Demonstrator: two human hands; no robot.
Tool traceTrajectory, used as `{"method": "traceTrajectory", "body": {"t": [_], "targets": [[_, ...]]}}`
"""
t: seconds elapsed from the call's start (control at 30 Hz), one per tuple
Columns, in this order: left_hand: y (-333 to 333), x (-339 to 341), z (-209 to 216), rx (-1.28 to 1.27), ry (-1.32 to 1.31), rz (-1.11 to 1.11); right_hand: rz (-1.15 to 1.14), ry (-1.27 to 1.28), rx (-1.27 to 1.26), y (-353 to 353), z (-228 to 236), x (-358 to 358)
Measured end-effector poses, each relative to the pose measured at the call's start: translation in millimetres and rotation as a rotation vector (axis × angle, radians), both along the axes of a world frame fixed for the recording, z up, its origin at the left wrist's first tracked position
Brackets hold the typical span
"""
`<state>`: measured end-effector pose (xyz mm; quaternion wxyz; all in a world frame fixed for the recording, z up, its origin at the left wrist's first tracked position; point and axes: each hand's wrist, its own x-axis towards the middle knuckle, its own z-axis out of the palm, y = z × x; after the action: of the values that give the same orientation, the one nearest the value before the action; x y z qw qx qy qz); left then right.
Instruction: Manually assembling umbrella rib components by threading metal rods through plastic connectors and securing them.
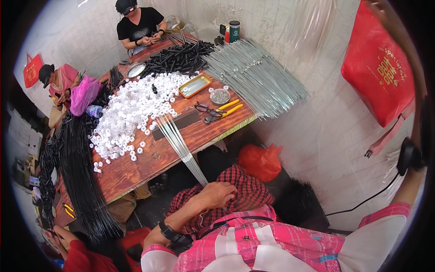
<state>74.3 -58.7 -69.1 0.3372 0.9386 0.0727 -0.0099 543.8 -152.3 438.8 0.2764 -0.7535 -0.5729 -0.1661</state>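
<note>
My left hand [218, 194] is over my lap, fingers curled, on the near ends of a bunch of thin metal rods [183, 152]. The rods draw together at that hand and fan out toward the table, their far ends over a dark flat strip [176, 125]. Under the hand lies a red and black checked cloth [244, 188]. My right arm is raised along the right edge; its hand [380, 11] at the top right is dark and cut off, its fingers hidden. White ring-shaped caps [136, 113] are heaped beyond the strip.
On the wooden table [136, 170] are yellow-handled pliers [231, 109], glasses [207, 109], a dish [219, 96], an orange-rimmed tray [195, 86], black parts [176, 59], and silver rods [258, 77]. Black rods [84, 167] hang at the left. Co-workers sit around; a red bag [378, 68] hangs right.
</note>
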Motion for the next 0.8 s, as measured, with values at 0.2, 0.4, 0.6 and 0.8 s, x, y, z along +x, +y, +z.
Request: {"method": "traceTrajectory", "body": {"t": [0.2, 0.4, 0.6, 0.8], "targets": [[4.7, -45.5, 30.2, -0.189, -0.306, 0.196, 0.525, -0.235, -0.438, 111.3, -228.0, -181.3], [20.3, -87.4, 51.7, -0.247, -0.307, 0.442, 0.517, -0.097, -0.401, 206.6, -397.7, -223.4], [28.5, -99.4, 62.3, -0.280, -0.287, 0.621, 0.450, -0.134, -0.294, 238.3, -448.2, -227.3], [51.1, -89.2, 74.9, -0.231, -0.352, 0.687, 0.445, 0.113, -0.191, 224.5, -428.8, -224.4]]}}
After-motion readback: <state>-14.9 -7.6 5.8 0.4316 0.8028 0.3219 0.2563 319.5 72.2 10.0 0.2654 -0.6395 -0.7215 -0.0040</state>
